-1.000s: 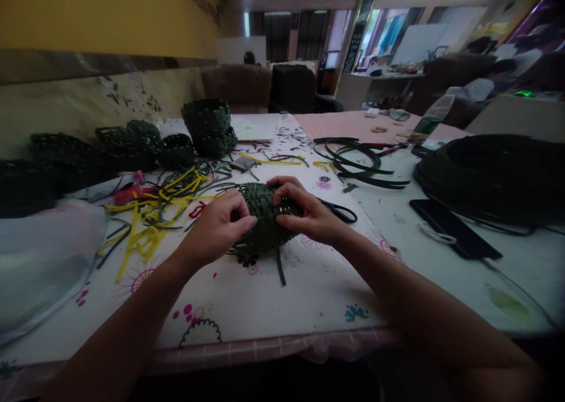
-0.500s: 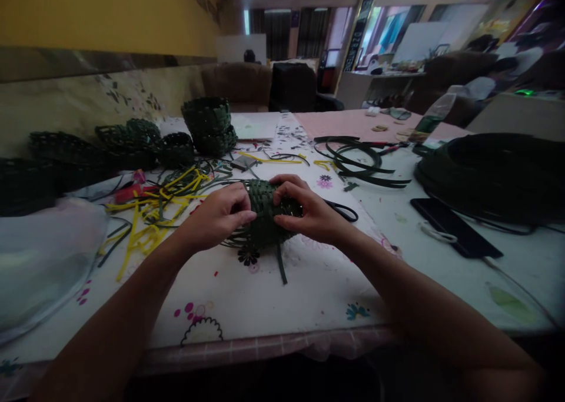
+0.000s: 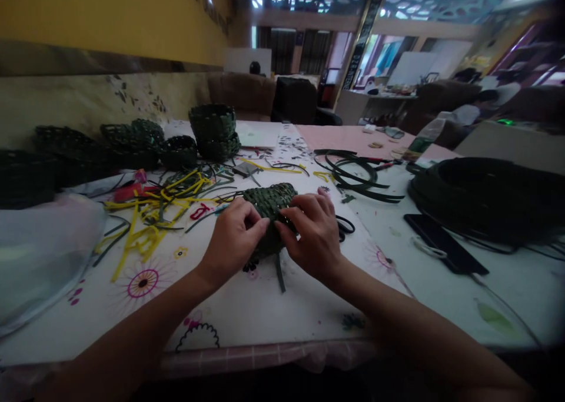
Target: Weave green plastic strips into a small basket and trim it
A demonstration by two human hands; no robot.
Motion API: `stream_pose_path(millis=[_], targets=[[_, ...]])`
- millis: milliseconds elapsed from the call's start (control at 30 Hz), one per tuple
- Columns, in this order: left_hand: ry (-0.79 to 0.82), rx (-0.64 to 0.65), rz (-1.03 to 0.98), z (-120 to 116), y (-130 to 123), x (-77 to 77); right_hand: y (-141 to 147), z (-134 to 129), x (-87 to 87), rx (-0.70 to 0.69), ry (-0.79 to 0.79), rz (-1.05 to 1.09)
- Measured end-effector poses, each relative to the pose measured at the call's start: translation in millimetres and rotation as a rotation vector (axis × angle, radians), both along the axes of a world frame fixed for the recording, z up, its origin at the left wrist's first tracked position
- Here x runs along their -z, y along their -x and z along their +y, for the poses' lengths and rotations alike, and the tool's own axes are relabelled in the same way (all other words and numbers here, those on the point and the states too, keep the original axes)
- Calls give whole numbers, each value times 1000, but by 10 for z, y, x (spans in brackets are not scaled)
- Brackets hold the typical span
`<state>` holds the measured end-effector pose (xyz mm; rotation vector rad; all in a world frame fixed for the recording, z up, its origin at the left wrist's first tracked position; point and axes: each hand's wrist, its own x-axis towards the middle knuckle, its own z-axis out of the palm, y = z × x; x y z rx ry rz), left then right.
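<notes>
A dark green woven basket (image 3: 270, 205) lies between my two hands on the patterned tablecloth (image 3: 309, 314). One loose green strip (image 3: 281, 272) sticks out from it toward me. My left hand (image 3: 238, 231) is closed at the basket's left side, thumb and forefinger pinched against the weave. From the right, my right hand (image 3: 311, 228) grips the basket with bent fingers and thumb near its front edge. The fingers cover part of the weave. Just behind my right hand, black scissor handles (image 3: 346, 226) show.
Yellow and green strips (image 3: 163, 208) lie tangled at left, beside a clear plastic bag (image 3: 44, 255). Finished-looking woven baskets (image 3: 214, 128) stand behind. Looped green strips (image 3: 362, 175), a bottle (image 3: 426, 140), a large dark coil (image 3: 477, 196) and a phone (image 3: 441, 246) sit at right.
My left hand has shifted closer to the right hand, over the basket's front. The basket has turned a little and the right hand's fingers have moved along its edge. The view has tilted up slightly.
</notes>
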<state>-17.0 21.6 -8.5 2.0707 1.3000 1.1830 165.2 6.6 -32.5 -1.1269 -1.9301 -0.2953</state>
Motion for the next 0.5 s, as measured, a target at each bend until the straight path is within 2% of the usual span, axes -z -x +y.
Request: stream_pose_path(millis=[200,400,500], targets=[[-38,-62,-48,-101,-129,79,57,-67,-25,185,19,-110],[-97,-62,-60,-128,-245,139,25,-29,-49,209,97,-39],[-97,-67,-43,-128,-289,139,18,11,-20,219,81,-3]])
